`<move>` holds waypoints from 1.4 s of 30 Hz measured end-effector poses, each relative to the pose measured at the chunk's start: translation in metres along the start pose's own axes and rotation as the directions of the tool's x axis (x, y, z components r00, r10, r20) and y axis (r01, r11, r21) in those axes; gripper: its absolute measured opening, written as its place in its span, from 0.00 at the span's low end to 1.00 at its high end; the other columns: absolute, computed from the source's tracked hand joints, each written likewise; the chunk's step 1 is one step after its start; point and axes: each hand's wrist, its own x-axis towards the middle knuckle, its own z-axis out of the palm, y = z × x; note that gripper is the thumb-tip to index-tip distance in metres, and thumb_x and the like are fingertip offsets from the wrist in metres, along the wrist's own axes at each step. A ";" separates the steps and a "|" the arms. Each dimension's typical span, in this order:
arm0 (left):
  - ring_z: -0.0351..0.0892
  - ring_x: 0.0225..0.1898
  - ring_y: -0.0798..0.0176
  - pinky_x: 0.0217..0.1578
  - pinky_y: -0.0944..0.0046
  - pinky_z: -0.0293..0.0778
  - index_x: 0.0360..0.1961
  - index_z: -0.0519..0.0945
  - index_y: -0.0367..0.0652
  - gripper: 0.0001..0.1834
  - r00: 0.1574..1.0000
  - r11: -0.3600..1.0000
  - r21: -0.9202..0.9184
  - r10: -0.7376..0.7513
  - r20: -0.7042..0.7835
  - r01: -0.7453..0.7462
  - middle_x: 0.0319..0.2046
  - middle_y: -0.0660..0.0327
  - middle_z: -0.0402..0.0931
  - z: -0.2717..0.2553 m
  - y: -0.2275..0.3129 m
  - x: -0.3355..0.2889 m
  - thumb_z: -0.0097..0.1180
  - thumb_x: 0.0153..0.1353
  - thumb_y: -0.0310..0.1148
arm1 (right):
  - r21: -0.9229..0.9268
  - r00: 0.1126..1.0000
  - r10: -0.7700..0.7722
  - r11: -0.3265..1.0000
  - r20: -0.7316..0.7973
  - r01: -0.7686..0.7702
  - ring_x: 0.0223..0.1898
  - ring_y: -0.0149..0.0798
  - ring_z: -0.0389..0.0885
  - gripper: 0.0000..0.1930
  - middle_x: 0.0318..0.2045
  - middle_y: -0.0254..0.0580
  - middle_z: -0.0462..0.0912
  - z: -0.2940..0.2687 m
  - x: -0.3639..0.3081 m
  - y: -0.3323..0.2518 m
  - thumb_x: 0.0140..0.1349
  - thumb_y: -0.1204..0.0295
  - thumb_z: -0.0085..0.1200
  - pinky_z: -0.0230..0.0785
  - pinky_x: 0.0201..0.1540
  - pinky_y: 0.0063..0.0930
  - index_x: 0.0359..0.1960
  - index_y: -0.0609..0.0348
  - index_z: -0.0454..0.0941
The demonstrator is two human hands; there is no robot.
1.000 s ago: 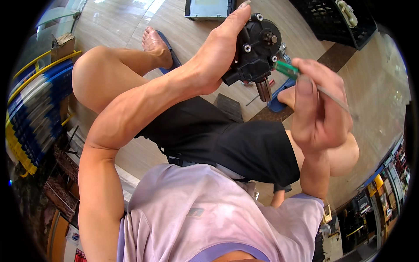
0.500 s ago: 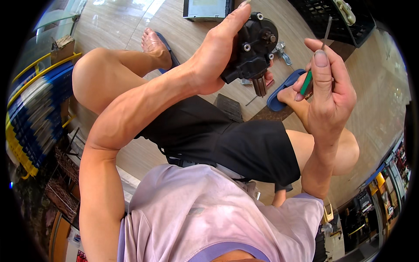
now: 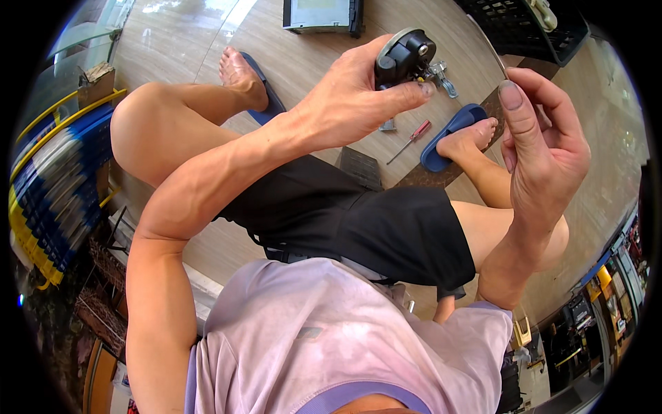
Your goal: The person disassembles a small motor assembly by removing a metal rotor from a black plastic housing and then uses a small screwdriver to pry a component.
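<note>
Unit in left hand, rod in right hand

Black unit, on my feed, is gripped by the left hand and raised over the floor: rounded body, smooth dark casing, pale curved rim, stubby round boss on its face. Left arm bends at the elbow, reaching up to mid-view; thumb laid along the unit's near side. Right hand raised apart from the unit, thumb and forefinger pinching the rod: thin, metallic, slanting up and left. Other fingers curl inward; I cannot tell what they cover. Below, I note glossy streaked tile, a red-handled screwdriver near a smooth blue slipper, and a shiny metal piece beyond the unit.
</note>
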 end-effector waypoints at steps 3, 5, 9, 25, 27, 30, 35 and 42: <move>0.75 0.29 0.72 0.29 0.66 0.74 0.59 0.76 0.39 0.27 0.999 0.996 0.084 0.027 -0.029 -0.024 0.32 0.63 0.80 -0.001 -0.003 -0.001 0.67 0.66 0.43 | -0.009 0.999 -0.042 0.999 -0.002 0.042 0.23 0.16 0.68 0.14 0.33 0.33 0.84 0.000 0.000 0.000 0.68 0.77 0.66 0.56 0.22 0.11 0.53 0.66 0.83; 0.76 0.33 0.72 0.34 0.67 0.75 0.61 0.76 0.39 0.27 1.000 0.994 0.113 -0.003 -0.031 0.006 0.35 0.64 0.79 -0.003 -0.002 -0.002 0.68 0.67 0.41 | -0.015 1.000 -0.026 1.000 0.017 0.027 0.23 0.17 0.69 0.15 0.35 0.34 0.85 -0.001 0.000 -0.001 0.66 0.78 0.67 0.57 0.23 0.11 0.53 0.66 0.83; 0.75 0.41 0.74 0.43 0.69 0.75 0.60 0.77 0.39 0.25 0.999 0.987 0.156 -0.044 -0.010 0.045 0.40 0.68 0.77 -0.003 0.003 -0.004 0.69 0.67 0.38 | -0.039 0.998 -0.023 0.999 0.066 0.025 0.29 0.19 0.75 0.16 0.40 0.37 0.85 -0.006 0.000 -0.004 0.63 0.81 0.68 0.65 0.26 0.12 0.53 0.66 0.83; 0.74 0.40 0.73 0.42 0.68 0.72 0.58 0.78 0.39 0.25 0.979 0.971 0.129 -0.204 0.009 0.201 0.40 0.67 0.78 -0.002 0.006 0.000 0.68 0.62 0.36 | -0.109 0.996 0.004 0.994 0.087 0.005 0.32 0.25 0.77 0.15 0.46 0.45 0.86 -0.010 0.004 0.002 0.70 0.81 0.58 0.70 0.34 0.20 0.57 0.70 0.80; 0.74 0.41 0.73 0.44 0.68 0.73 0.62 0.76 0.38 0.28 0.981 0.976 0.107 -0.194 0.013 0.192 0.41 0.66 0.79 -0.002 0.006 -0.001 0.68 0.61 0.36 | -0.111 0.997 0.000 0.994 0.083 0.009 0.31 0.25 0.77 0.15 0.46 0.46 0.86 -0.010 0.004 0.003 0.70 0.81 0.59 0.71 0.34 0.20 0.57 0.70 0.80; 0.75 0.42 0.73 0.45 0.67 0.74 0.66 0.74 0.38 0.32 0.992 0.973 0.191 -0.126 -0.013 0.126 0.41 0.65 0.79 -0.001 0.006 -0.003 0.68 0.62 0.35 | -0.092 0.999 -0.031 0.995 0.045 0.035 0.31 0.25 0.78 0.15 0.45 0.47 0.87 -0.011 0.005 0.005 0.70 0.79 0.59 0.71 0.32 0.19 0.57 0.70 0.80; 0.84 0.33 0.66 0.37 0.62 0.79 0.64 0.75 0.35 0.34 0.996 0.979 0.188 -0.068 -0.060 0.078 0.36 0.57 0.83 -0.001 0.005 0.001 0.66 0.55 0.37 | 0.072 0.995 -0.079 0.994 -0.058 0.083 0.29 0.26 0.78 0.17 0.43 0.49 0.87 -0.015 0.010 0.007 0.73 0.74 0.59 0.70 0.28 0.18 0.60 0.68 0.79; 0.80 0.36 0.69 0.37 0.66 0.73 0.44 0.80 0.39 0.17 0.911 0.883 -0.232 -0.411 0.044 0.409 0.32 0.64 0.77 -0.005 0.010 0.005 0.65 0.65 0.42 | -0.071 0.999 -0.028 0.997 -0.045 0.024 0.20 0.20 0.71 0.14 0.25 0.33 0.82 -0.011 0.000 0.000 0.76 0.68 0.57 0.63 0.23 0.17 0.54 0.65 0.84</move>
